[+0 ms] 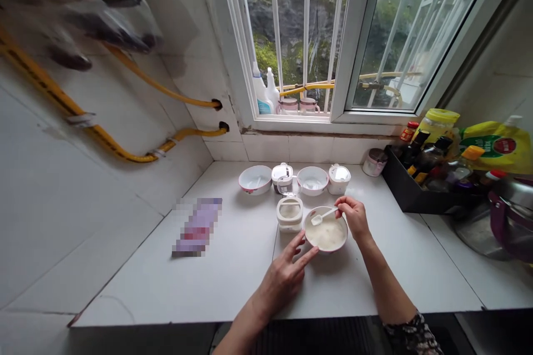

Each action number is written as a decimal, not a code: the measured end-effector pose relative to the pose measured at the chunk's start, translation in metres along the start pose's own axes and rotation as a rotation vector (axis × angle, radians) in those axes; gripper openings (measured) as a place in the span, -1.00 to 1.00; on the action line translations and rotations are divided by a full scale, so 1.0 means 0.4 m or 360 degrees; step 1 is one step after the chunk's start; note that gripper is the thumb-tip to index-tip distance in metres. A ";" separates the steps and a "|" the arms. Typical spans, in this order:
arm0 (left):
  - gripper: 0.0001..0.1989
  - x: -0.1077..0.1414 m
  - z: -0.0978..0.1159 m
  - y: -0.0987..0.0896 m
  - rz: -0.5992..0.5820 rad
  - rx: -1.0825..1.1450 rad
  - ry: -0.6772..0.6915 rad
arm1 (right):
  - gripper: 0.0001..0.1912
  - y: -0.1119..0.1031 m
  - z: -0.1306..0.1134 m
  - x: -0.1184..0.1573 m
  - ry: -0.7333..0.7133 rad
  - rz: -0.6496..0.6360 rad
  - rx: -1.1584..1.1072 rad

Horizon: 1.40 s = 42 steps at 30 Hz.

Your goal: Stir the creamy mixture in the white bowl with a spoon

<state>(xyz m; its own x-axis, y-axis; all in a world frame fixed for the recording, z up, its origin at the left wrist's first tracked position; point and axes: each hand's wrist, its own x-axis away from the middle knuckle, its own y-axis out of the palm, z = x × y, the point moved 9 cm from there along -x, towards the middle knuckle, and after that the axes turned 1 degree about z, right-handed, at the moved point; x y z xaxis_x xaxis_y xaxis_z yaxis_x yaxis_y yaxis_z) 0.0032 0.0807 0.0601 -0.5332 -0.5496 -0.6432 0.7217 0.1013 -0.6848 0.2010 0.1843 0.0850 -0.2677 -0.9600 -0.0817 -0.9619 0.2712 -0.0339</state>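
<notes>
My right hand (353, 217) pinches the handle of a small white spoon (317, 219), whose scoop is over a bowl of pale, whitish contents (327, 234). My left hand (287, 272) has its fingers spread, with fingertips touching the near left side of this bowl. Just left of it stands a white square jar (290, 214) with its lid raised. Behind are a bowl with a pink rim (255, 180), a lidded jar (282, 176), a second white bowl (312, 181) and another white jar (339, 178).
A blurred-out purple item (199, 227) lies on the white counter (241, 277) at left. On the right are a black box (420, 191) of several bottles, a small dark-lidded jar (375, 162) and a metal pot (487, 233). Yellow pipe (116, 147) runs along the left wall.
</notes>
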 end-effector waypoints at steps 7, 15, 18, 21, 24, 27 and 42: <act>-0.33 0.000 0.001 -0.001 0.0038 -0.0028 0.0017 | -0.89 0.002 -0.004 0.001 -0.0005 -0.0006 -0.0027; -0.33 0.000 0.003 -0.001 0.0049 -0.0021 0.0015 | -0.89 0.019 -0.012 0.011 -0.0063 -0.0042 0.0010; -0.33 0.001 0.003 -0.001 0.0056 -0.0027 0.0025 | -0.89 0.022 -0.012 0.008 -0.0062 -0.0045 -0.0028; -0.30 0.003 0.001 0.004 0.0048 -0.0038 0.0022 | -0.89 0.033 -0.022 0.001 -0.0091 -0.0027 -0.0085; -0.30 0.007 0.001 0.003 0.0093 -0.0057 0.0037 | -0.86 0.067 -0.051 0.006 -0.0253 -0.0062 -0.0050; -0.30 0.010 -0.004 0.010 0.0084 -0.0067 0.0034 | -0.85 0.114 -0.096 0.034 -0.0597 -0.0148 0.0175; -0.33 0.007 0.001 0.004 0.0085 -0.0084 0.0061 | -0.80 0.068 -0.144 0.067 -0.1066 -0.0071 0.0961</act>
<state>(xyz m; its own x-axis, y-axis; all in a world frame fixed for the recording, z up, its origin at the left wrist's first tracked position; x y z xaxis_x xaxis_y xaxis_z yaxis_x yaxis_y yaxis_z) 0.0029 0.0791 0.0573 -0.5120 -0.5101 -0.6911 0.7256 0.1737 -0.6658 0.1646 0.1621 0.1391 0.0387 -0.7800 -0.6246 -0.7276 0.4064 -0.5526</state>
